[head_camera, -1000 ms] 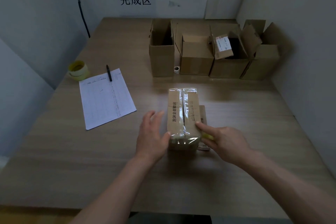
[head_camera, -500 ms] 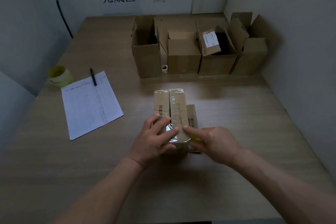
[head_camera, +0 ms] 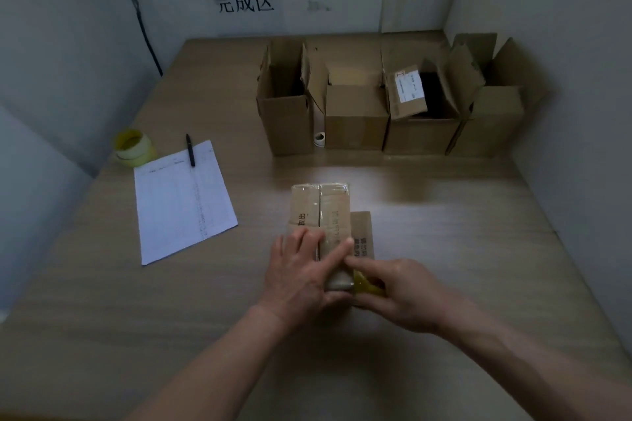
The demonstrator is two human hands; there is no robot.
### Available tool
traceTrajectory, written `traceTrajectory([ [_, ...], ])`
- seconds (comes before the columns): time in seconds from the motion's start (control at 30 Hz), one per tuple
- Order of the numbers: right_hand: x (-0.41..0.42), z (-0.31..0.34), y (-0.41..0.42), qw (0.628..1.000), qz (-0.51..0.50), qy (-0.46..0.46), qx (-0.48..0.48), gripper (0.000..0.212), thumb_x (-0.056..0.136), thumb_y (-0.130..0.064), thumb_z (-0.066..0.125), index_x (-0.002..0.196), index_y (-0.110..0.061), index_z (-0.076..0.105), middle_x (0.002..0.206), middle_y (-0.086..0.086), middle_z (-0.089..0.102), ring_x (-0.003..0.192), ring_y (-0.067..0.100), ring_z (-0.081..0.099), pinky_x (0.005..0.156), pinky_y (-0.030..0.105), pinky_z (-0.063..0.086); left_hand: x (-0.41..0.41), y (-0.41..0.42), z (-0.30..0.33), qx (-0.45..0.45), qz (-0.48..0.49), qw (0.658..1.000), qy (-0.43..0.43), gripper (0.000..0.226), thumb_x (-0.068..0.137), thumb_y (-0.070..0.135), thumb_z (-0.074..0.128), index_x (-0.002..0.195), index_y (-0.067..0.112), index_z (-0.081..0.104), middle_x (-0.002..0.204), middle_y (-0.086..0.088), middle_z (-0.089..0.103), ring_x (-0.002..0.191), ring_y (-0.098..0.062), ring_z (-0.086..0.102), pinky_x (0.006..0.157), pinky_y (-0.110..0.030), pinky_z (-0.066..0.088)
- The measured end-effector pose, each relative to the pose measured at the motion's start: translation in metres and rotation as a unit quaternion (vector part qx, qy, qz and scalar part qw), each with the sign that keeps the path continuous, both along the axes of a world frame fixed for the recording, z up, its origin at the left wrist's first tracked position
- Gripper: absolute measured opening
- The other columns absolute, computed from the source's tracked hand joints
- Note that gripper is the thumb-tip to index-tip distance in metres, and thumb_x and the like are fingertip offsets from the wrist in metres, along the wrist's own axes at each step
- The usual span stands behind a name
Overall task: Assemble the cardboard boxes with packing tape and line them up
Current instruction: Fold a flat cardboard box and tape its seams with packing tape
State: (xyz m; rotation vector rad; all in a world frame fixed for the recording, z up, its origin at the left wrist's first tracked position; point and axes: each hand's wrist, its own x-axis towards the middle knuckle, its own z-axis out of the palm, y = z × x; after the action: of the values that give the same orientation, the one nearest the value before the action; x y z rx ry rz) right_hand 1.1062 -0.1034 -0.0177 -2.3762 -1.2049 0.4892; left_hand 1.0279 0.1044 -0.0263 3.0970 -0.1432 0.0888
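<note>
Small packing station, workroom corner. Bare grey partition walls enclose wood-grain table (head_camera: pixel 444 249). Wall sign (head_camera: pixel 243 2) in black Chinese characters, "完成区", above row of open cardboard boxes (head_camera: pixel 355 113) at table's far edge. Printed tally sheet (head_camera: pixel 181 202) with pen (head_camera: pixel 190 154), yellow tape roll (head_camera: pixel 132 147) beside it.
</note>
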Motion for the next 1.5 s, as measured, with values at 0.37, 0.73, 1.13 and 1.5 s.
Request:
traceTrajectory([
  [0.37, 0.018, 0.022, 0.005, 0.996, 0.04, -0.007, -0.078, 0.071, 0.093, -0.045, 0.061, 0.151, -0.048, 0.02, 0.134, -0.001, 0.059, 0.116, 0.02, 0.055, 0.102, 0.032, 0.039, -0.023, -0.021, 0.015, -0.023, 0.083, 0.986, 0.145, 0.084, 0.087, 0.076, 0.023, 0.152, 0.036, -0.013, 0.159, 0.001, -0.025, 0.145, -0.033, -0.027, 0.119, -0.053, -0.009],
  [0.73, 0.029, 0.021, 0.011, 0.993, -0.045, -0.029, -0.107, 0.036, 0.086, -0.048, 0.062, 0.12, -0.035, 0.062, 0.106, -0.008, 0.065, 0.102, 0.015, 0.053, 0.087, 0.031, 0.041, 0.018, -0.009, 0.027, -0.035, -0.126, 0.99, 0.058, 0.067, 0.078, 0.064, 0.05, 0.133, 0.025, 0.044, 0.123, 0.0, 0.051, 0.121, -0.025, 0.038, 0.111, -0.046, 0.031],
  [1.13, 0.052, 0.044, 0.008, 0.98, -0.066, -0.101, -0.158, 0.027, 0.081, -0.053, 0.062, 0.096, -0.031, 0.064, 0.09, -0.005, 0.058, 0.1, 0.019, 0.048, 0.08, 0.034, 0.04, 0.053, 0.002, 0.028, -0.082, -0.16, 0.978, 0.102, 0.089, 0.071, 0.075, 0.055, 0.146, 0.034, 0.031, 0.113, 0.005, 0.06, 0.101, -0.019, 0.049, 0.087, -0.035, 0.035],
  [1.5, 0.064, 0.032, 0.022, 0.977, -0.042, -0.208, -0.035, 0.03, 0.074, -0.049, 0.072, 0.098, -0.031, 0.071, 0.115, 0.001, 0.063, 0.117, 0.025, 0.052, 0.091, 0.04, 0.049, 0.107, -0.016, 0.033, -0.118, 0.028, 0.953, 0.278, 0.033, 0.077, 0.059, 0.062, 0.107, 0.046, 0.064, 0.105, 0.003, 0.069, 0.103, -0.024, 0.062, 0.08, -0.03, 0.045],
])
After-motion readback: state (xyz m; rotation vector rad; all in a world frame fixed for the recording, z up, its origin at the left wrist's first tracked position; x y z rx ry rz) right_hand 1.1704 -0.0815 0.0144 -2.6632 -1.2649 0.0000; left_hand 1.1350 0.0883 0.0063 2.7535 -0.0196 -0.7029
